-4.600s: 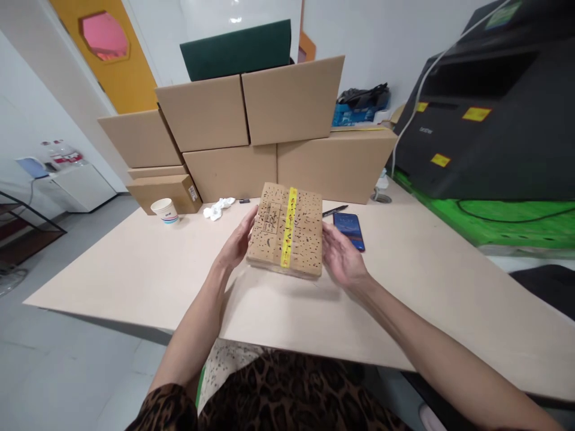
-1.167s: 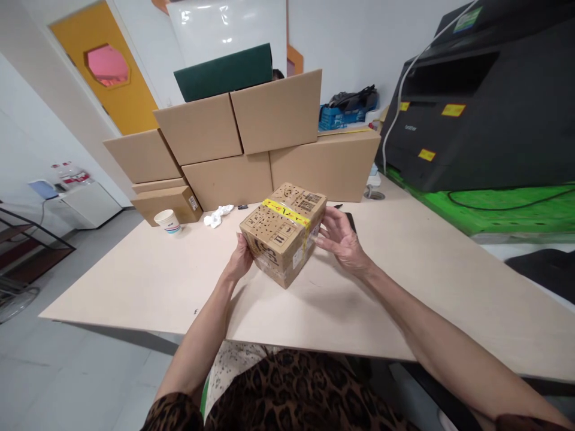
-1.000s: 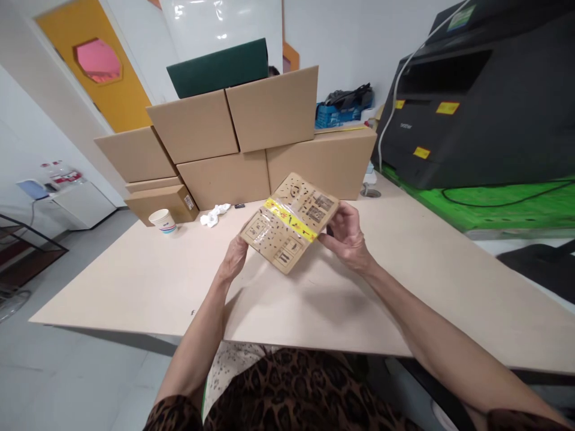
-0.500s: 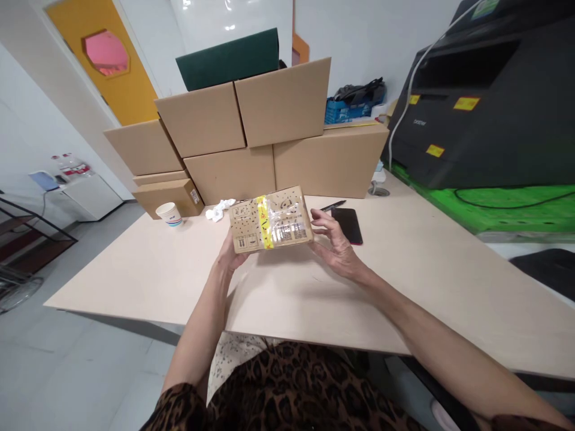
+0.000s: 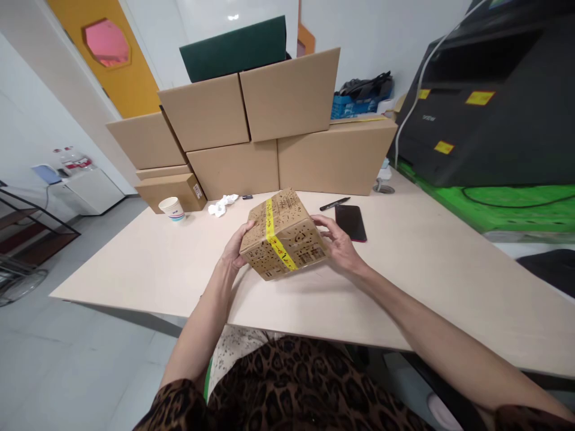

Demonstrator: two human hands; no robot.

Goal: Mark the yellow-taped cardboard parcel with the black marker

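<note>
Both hands [image 5: 236,246] grasp a speckled cardboard box [image 5: 290,230] (yellow tape [image 5: 270,224] banding it), tilted over the counter [image 5: 135,269], a phone [image 5: 351,222] and pen [image 5: 335,204] lying to the right.

Pale table [image 5: 135,263] with cardboard boxes [image 5: 332,158], paper cup [image 5: 172,209], crumpled tissue [image 5: 221,206], black pen [image 5: 335,204] and dark-screened phone [image 5: 351,223].

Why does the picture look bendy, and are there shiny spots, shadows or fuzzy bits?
Head view: the black machine looks stretched, probably by a wide lens; head view: glare on the whiteboard; head view: soft shadow on the table below the held box; head view: the machine's lettering is blurry.
</note>
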